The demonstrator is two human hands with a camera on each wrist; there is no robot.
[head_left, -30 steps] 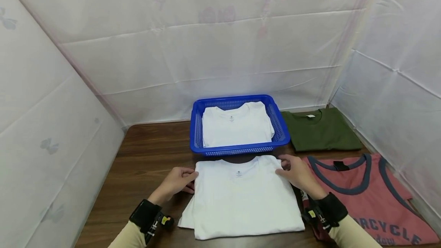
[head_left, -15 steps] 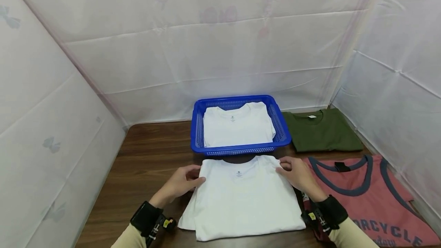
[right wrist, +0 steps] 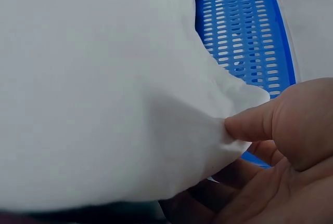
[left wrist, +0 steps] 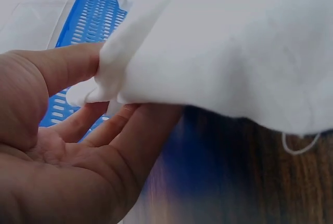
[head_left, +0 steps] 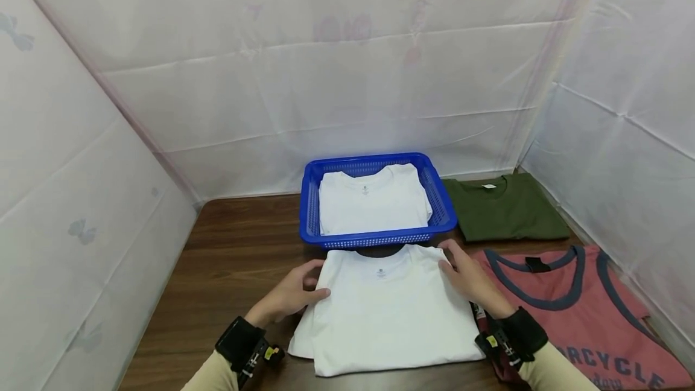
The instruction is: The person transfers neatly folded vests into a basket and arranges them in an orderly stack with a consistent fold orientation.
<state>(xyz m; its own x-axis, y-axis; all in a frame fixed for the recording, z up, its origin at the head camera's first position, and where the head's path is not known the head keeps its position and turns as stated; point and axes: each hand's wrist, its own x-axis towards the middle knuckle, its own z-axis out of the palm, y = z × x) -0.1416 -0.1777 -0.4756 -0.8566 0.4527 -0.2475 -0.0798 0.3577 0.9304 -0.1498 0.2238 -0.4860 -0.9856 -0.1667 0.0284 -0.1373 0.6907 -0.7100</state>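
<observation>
A folded white T-shirt (head_left: 385, 306) lies on the wooden table just in front of a blue basket (head_left: 312, 204). My left hand (head_left: 295, 291) pinches the shirt's left shoulder edge, thumb on top and fingers beneath; the left wrist view shows the white cloth (left wrist: 223, 52) lifted over my fingers (left wrist: 119, 130). My right hand (head_left: 467, 276) pinches the right shoulder corner the same way; in the right wrist view my thumb (right wrist: 255, 122) presses onto the white cloth (right wrist: 104, 89). A second folded white shirt (head_left: 371, 201) lies inside the basket.
A folded olive-green shirt (head_left: 505, 207) lies to the right of the basket. A salmon tank top with dark trim (head_left: 592, 312) is spread at the front right. White fabric walls close in on the left, back and right. Bare wood table (head_left: 233, 258) shows at the left.
Both hands have slid the white shirt a little forward, towards the basket, and its upper edge is lifted. My left hand has moved right, further under the shoulder.
</observation>
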